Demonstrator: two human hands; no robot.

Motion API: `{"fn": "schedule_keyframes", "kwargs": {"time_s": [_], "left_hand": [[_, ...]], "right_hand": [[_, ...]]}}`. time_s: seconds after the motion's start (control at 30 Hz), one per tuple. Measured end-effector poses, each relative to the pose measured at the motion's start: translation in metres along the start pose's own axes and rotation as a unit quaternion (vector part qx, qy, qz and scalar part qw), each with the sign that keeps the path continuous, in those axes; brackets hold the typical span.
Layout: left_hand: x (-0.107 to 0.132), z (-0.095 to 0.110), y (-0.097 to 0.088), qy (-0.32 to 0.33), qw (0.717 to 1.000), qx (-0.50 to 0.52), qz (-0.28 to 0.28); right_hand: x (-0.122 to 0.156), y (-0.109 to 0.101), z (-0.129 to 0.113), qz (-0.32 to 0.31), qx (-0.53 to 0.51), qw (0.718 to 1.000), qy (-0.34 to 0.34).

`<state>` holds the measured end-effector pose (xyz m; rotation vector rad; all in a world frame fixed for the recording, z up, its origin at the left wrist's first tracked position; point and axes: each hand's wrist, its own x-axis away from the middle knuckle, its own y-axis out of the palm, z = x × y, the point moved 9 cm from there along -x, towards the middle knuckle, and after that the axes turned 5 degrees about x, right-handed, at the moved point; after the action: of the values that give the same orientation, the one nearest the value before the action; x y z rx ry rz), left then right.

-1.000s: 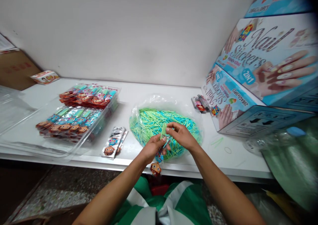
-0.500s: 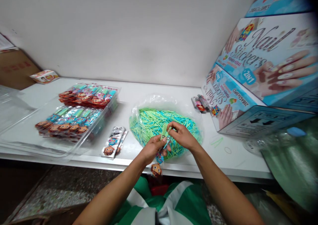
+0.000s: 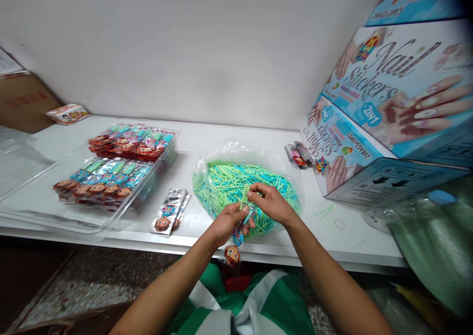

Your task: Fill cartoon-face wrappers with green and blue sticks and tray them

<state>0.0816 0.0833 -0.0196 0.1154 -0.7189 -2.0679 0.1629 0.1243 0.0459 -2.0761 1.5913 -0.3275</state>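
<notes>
My left hand [image 3: 228, 222] is closed on a small printed candy packet [image 3: 232, 254], whose cartoon-face end hangs down over the table's front edge. Green sticks [image 3: 244, 196] show at the packet's upper end, between my two hands. With fingers pinched, my right hand [image 3: 269, 202] touches the tops of these sticks. Beneath both hands lies an open clear plastic bag [image 3: 201, 165] full of thin green and blue sticks [image 3: 225, 177]. To the left, a few flat printed packets [image 3: 170, 211] rest on the white table [image 3: 195, 226].
A clear plastic tray [image 3: 121, 209] at left holds bundled packets [image 3: 107, 180]. Nail sticker boxes [image 3: 399, 83] are stacked at right. Small packets [image 3: 297, 155], loose green sticks [image 3: 324, 211], a rubber band [image 3: 339, 224] and a plastic bottle [image 3: 388, 214] lie nearby.
My right fingers have shifted very slightly at the stick tops. The packet stays in my left hand, and the surroundings look the same.
</notes>
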Motion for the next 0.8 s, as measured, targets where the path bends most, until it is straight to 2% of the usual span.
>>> {"fn": "schedule_keyframes", "kwargs": {"time_s": [0.27, 0.5, 0.8], "left_hand": [[0.000, 0.000, 0.000, 0.000, 1.000, 0.028, -0.011], [0.000, 0.003, 0.000, 0.006, 0.999, 0.034, -0.012], [0.001, -0.001, 0.006, -0.001, 0.999, 0.033, -0.039]], "right_hand": [[0.001, -0.001, 0.000, -0.006, 0.003, 1.000, -0.008], [0.003, -0.001, 0.005, 0.003, -0.004, 1.000, 0.018], [0.000, 0.002, -0.005, -0.014, -0.050, 0.999, -0.018]]}}
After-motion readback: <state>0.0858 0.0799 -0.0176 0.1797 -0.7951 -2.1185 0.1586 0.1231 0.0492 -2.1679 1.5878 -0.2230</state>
